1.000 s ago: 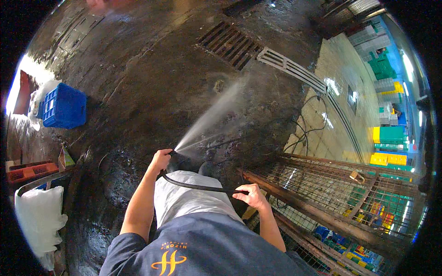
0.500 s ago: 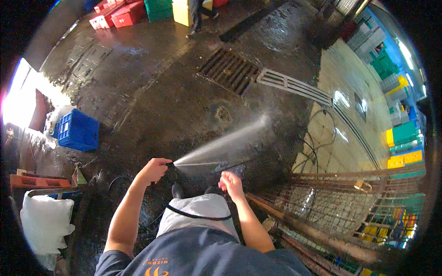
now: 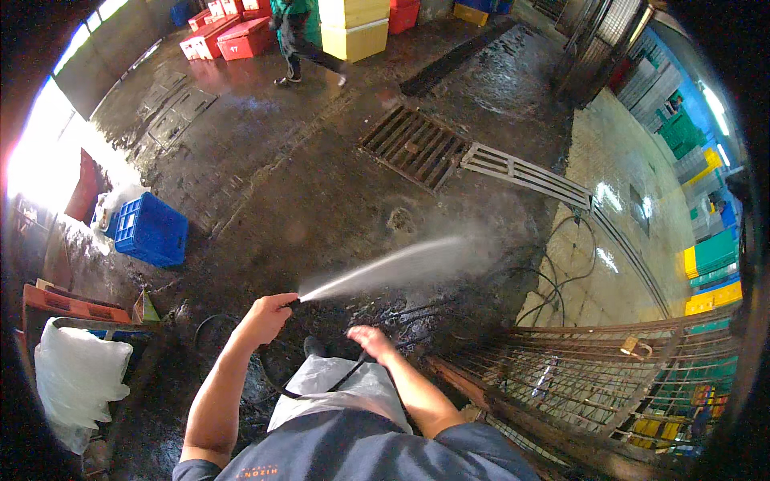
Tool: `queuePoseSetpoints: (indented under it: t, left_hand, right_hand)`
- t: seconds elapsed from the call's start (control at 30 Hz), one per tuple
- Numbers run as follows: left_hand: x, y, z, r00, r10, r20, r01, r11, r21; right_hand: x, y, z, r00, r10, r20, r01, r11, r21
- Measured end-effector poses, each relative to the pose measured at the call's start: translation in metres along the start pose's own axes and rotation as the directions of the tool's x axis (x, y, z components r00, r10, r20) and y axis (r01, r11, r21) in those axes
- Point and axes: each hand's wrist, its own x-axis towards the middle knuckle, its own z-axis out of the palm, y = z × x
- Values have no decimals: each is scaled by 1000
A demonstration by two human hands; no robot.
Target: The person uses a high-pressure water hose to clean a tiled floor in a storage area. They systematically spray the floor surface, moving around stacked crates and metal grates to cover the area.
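My left hand is closed round a dark spray nozzle. A white fan of water shoots from it to the right and breaks into mist over the wet, dark floor. A black hose curves across my lap and up to the underside of my right hand. That hand reaches in front of my knees, its fingers stretched out to the left. Whether its palm touches the hose is hidden.
A blue crate and a white plastic-wrapped bundle stand at left. Ahead lie a rusty drain grate and a pale slotted channel cover. A wire-mesh gate borders the right. A person walks past red and yellow boxes.
My right hand has moved left and its fingers have straightened. The hose across my lap has shifted and now rises to that hand. The spray is narrower. The far person shows more fully.
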Motion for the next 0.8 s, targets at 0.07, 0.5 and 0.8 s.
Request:
queuePoseSetpoints:
  t: [0.07, 0.5, 0.8]
  left_hand:
    - [-1, -12, 1, 994, -93, -50, 86, 987, -133]
    - [11, -62, -142, 978, -190, -84, 178, 975, -133]
    - [-84, -254, -251, 837, -501, -220, 483, 866, -131]
  right_hand:
    - [-24, 15, 42, 946, 248, 210, -256, 967, 10]
    - [-53, -27, 21, 910, 67, 410, 21, 978, -206]
    - [-42, -42, -36, 998, 40, -43, -58, 813, -579]
